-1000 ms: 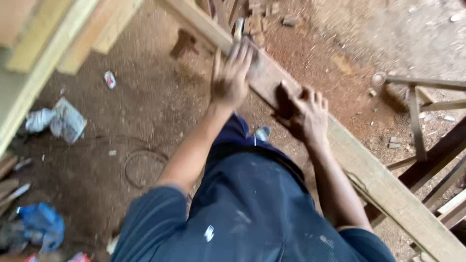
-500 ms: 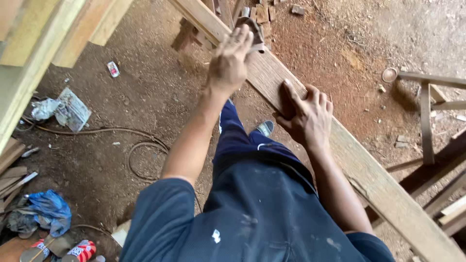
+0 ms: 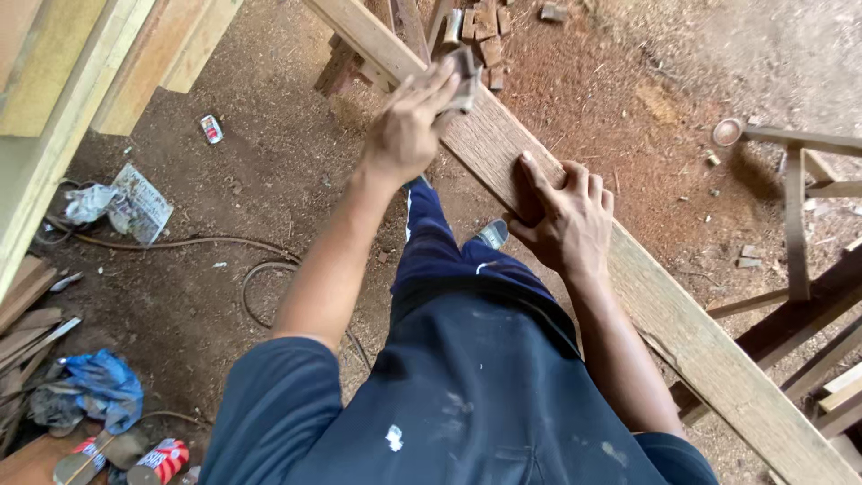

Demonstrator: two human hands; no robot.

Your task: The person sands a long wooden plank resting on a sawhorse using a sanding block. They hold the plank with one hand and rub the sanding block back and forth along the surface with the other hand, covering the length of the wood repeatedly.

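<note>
Pressing a sanding block (image 3: 462, 76) under the left hand (image 3: 409, 130) onto the plank (image 3: 664, 314).

1. Floor (image 3: 296, 171): bare reddish-brown dirt, sawdust-strewn, daylight brighter far right.
2. Far left: pale stacked timber beams (image 3: 81, 72).
3. Left: crumpled paper (image 3: 135, 202), cable (image 3: 224, 247), blue cloth (image 3: 103, 382).
4. Right: dark wooden frame (image 3: 795, 224).
5. Far: wood offcuts (image 3: 489, 31).

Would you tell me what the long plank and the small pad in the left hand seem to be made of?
Plank: bare, unfinished wood, with visible grain and a dull brown face. Pad under the left hand: probably sandpaper, grey and folded, though blurred.
</note>
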